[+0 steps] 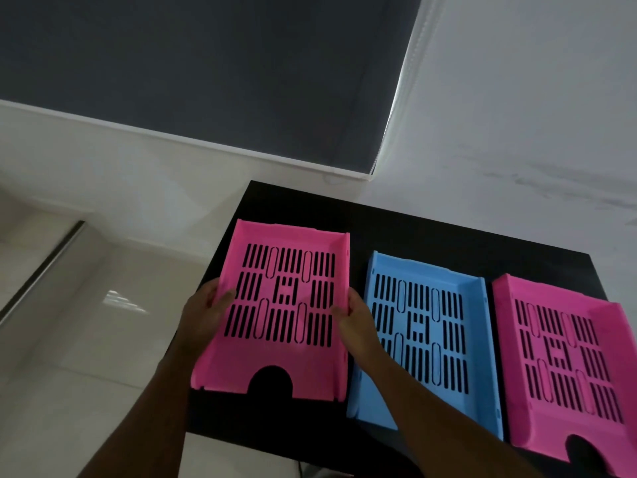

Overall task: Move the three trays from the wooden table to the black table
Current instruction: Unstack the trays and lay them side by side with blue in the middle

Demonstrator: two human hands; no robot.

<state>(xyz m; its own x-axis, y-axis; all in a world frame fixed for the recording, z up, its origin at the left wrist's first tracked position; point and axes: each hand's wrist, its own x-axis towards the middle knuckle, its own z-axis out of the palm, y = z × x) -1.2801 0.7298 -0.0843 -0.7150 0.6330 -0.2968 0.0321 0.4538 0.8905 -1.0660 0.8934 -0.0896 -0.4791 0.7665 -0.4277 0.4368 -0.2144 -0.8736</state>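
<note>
Three slotted plastic trays lie side by side on the black table. The left pink tray is gripped on both long sides: my left hand holds its left wall and my right hand holds its right wall. I cannot tell whether it rests fully on the table or is held just above it. A blue tray sits in the middle, partly covered by my right forearm. A second pink tray lies at the right, reaching past the table's right edge. The wooden table is not in view.
The black table stands in a corner: a white wall behind and to the right, a dark roller blind behind. A pale tiled floor lies to the left, with a metal floor strip.
</note>
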